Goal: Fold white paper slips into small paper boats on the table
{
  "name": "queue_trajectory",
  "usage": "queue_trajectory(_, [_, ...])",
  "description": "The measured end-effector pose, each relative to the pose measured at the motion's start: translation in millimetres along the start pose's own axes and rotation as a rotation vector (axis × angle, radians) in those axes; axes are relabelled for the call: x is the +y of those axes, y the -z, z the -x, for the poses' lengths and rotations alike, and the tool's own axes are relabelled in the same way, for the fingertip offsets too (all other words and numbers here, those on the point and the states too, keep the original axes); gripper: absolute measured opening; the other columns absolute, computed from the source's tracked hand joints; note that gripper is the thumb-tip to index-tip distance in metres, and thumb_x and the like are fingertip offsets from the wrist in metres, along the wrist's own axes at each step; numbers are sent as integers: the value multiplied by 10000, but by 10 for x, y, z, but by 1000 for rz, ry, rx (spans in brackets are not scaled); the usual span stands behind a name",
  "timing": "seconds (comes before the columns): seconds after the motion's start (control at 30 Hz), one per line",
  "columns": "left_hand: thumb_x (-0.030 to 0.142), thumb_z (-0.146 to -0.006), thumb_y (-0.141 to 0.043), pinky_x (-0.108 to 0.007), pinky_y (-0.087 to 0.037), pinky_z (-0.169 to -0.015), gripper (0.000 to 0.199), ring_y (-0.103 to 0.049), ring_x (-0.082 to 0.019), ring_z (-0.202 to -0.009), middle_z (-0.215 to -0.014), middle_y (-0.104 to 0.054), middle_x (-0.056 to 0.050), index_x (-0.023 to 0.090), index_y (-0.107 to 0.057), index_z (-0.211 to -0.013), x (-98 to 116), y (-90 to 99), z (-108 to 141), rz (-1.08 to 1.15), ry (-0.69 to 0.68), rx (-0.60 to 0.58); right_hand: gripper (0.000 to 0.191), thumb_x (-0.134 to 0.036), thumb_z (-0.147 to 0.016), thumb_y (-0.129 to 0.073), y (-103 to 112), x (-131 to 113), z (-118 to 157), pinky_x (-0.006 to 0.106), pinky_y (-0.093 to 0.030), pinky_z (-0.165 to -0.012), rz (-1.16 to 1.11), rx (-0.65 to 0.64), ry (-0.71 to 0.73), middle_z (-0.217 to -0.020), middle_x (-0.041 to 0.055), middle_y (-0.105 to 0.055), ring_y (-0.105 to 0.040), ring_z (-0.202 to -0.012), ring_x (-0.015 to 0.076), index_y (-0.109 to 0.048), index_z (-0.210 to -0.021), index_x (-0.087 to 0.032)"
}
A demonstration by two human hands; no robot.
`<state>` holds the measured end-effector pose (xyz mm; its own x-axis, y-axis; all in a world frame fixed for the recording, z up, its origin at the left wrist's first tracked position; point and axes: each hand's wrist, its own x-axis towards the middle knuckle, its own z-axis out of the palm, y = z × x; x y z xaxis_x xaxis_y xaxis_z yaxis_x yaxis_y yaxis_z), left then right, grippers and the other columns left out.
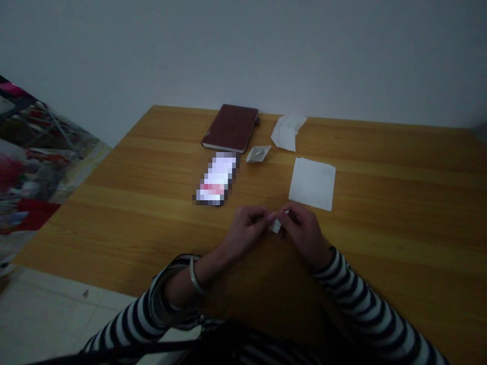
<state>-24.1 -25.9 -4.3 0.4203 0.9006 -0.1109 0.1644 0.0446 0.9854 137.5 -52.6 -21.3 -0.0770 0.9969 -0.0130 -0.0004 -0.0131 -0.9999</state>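
Between my two hands is a small folded piece of white paper, pinched by the fingertips just above the table. My left hand is closed on its left side, thumb and index finger pressed together. From the right, my right hand grips the same paper, its fingers curled and partly covering it. Just beyond the hands lies a flat square sheet of white paper. Farther off stands a small folded paper shape with an open hollow.
A phone with a blurred lit screen lies left of the folded shape. Behind it is a dark red notebook. A fanned stack of paper strips rests near the wall. The wooden table ends at the left above cluttered items.
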Motion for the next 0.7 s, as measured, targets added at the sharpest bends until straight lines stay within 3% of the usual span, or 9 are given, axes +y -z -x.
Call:
queue_trajectory(0.1, [426, -924, -541, -204, -436, -497, 383, -548, -103, -484, -551, -603, -5, 129, -612, -692, -12, -33, -8, 81, 78, -97, 285, -408, -924, -552, 35, 8, -19, 201, -379, -357, 27, 15, -71, -490, -53, -549, -501, -360, 96, -543, -729, -200])
queue_trajectory(0.2, [388, -902, -597, -239, -523, -619, 297, -653, -142, -633, -715, -703, -56, 112, -674, -823, -24, -52, -3, 68, 82, -152, 304, -373, -947, -507, 77, 17, -23, 208, -359, -384, 180, 107, 14, -488, -51, -511, -466, -383, 90, -566, -707, -196])
queue_trajectory(0.33, [367, -894, -625, -271, -550, -733, 273, -695, -176, -796, -891, -743, -97, 114, -699, -963, -52, -43, 2, 69, 18, 33, 203, -326, -905, -579, 83, 45, -28, 237, -439, -505, 261, 177, 99, -654, -22, -603, -545, -540, 122, -648, -1044, -194])
queue_trajectory(0.4, [375, -895, -625, -289, -549, -788, 287, -697, -187, -851, -952, -745, -111, 114, -705, -984, -49, -26, 3, 101, 13, 53, 183, -314, -869, -632, 86, 62, -38, 245, -454, -535, 262, 148, 94, -687, -10, -636, -569, -586, 134, -673, -1002, -196])
queue_trajectory(0.53, [411, -930, -558, -306, -538, -804, 341, -688, -190, -841, -903, -746, -98, 119, -732, -947, -6, 8, 2, 172, 58, -64, 177, -266, -877, -614, 130, 82, -62, 247, -443, -534, 315, 161, 106, -609, -10, -641, -564, -556, 131, -687, -736, -188])
queue_trajectory(0.7, [404, -951, -510, -278, -503, -731, 375, -649, -173, -771, -822, -731, -77, 120, -753, -921, 8, 10, -25, 175, 54, -101, 120, -252, -874, -640, 162, 99, -44, 297, -528, -670, 370, 183, 197, -812, 27, -760, -680, -713, 172, -750, -885, -206])
